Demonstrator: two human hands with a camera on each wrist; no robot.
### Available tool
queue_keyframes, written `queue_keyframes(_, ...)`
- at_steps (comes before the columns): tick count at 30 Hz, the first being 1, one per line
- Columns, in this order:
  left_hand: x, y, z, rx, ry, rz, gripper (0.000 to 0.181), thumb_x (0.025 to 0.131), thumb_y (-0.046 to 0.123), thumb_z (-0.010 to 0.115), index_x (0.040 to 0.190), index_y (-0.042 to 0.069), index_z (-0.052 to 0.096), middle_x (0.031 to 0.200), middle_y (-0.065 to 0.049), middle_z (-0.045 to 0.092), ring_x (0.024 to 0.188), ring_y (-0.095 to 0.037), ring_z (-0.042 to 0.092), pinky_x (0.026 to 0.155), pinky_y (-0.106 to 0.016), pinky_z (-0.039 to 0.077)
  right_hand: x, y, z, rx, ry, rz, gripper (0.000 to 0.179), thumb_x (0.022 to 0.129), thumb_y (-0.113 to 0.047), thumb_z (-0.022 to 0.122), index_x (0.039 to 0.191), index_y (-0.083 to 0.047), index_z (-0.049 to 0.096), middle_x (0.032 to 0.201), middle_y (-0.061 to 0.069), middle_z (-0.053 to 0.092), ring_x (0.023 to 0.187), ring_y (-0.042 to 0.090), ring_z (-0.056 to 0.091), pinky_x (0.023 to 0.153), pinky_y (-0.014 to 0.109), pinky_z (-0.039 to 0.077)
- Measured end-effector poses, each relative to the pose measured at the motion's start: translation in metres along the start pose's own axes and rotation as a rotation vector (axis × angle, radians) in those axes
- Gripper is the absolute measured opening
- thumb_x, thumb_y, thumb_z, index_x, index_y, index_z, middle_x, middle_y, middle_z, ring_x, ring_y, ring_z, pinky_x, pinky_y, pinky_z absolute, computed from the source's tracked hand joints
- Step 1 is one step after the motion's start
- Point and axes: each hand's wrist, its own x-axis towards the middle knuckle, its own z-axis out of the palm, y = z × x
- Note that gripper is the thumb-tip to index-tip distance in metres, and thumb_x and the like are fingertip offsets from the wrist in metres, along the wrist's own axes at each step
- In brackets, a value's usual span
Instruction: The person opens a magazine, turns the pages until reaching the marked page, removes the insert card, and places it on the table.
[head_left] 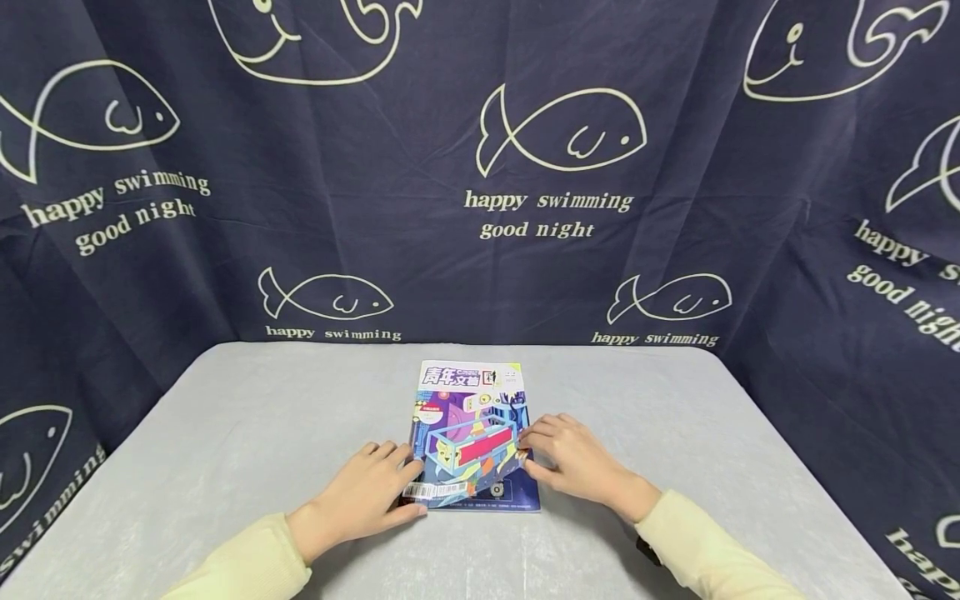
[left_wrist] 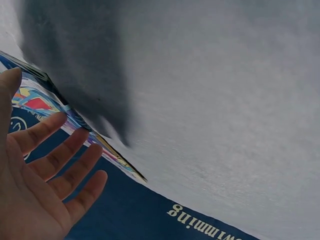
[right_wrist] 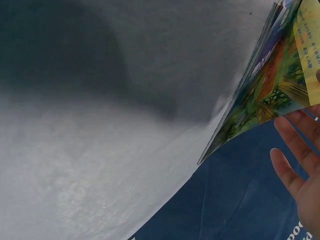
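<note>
A magazine [head_left: 457, 408] with a colourful illustrated cover lies on the grey table in the head view. My left hand [head_left: 363, 487] rests at its lower left edge, fingers fairly straight; the left wrist view shows this hand [left_wrist: 50, 170] spread beside the magazine's edge [left_wrist: 35, 102]. At the right edge, my right hand [head_left: 573, 454] pinches the cover, which stands slightly raised there. The right wrist view shows a green painted page [right_wrist: 272, 85] with a yellow strip, apparently the cover's inner side, and the fingers [right_wrist: 295, 140] at its edge. The thumb is mostly out of frame there.
The grey table [head_left: 262, 417] extends on both sides of the magazine. A dark blue curtain [head_left: 420, 217] with white fish drawings hangs behind and beside it. Something small and black [head_left: 647, 550] shows under the right sleeve.
</note>
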Motion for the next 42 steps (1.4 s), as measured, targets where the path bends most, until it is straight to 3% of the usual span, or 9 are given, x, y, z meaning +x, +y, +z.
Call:
queue_keyframes(8, 0.004, 0.002, -0.001, 0.025, 0.05, 0.008, 0.049, 0.079, 0.061, 0.054, 0.101, 0.017, 0.061, 0.093, -0.001, 0.058, 0.083, -0.018, 0.054, 0.07, -0.035, 0.043, 0.006, 0.0, -0.002, 0.004, 0.089, -0.023, 0.016, 0.079, -0.027, 0.065, 0.087, -0.014, 0.069, 0.09, -0.004, 0.068, 0.086, 0.011, 0.059, 0.077, 0.03, 0.045)
queue_keyframes(28, 0.009, 0.007, -0.001, 0.04, 0.02, -0.007, 0.049, 0.081, 0.062, 0.052, 0.101, 0.017, 0.06, 0.091, -0.001, 0.057, 0.08, -0.019, 0.055, 0.069, -0.035, 0.044, 0.017, -0.003, -0.008, -0.022, 0.178, -0.006, 0.015, 0.078, -0.031, 0.065, 0.084, -0.018, 0.069, 0.087, -0.007, 0.067, 0.083, 0.01, 0.057, 0.073, 0.028, 0.043)
queue_keyframes(42, 0.007, 0.002, -0.001, 0.051, 0.102, -0.003, 0.041, 0.081, 0.053, 0.057, 0.103, 0.018, 0.06, 0.092, 0.001, 0.06, 0.083, -0.018, 0.055, 0.07, -0.033, 0.043, 0.016, -0.003, -0.011, -0.003, 0.188, 0.025, 0.02, 0.077, -0.03, 0.066, 0.092, -0.016, 0.068, 0.092, -0.006, 0.068, 0.087, 0.01, 0.059, 0.074, 0.029, 0.043)
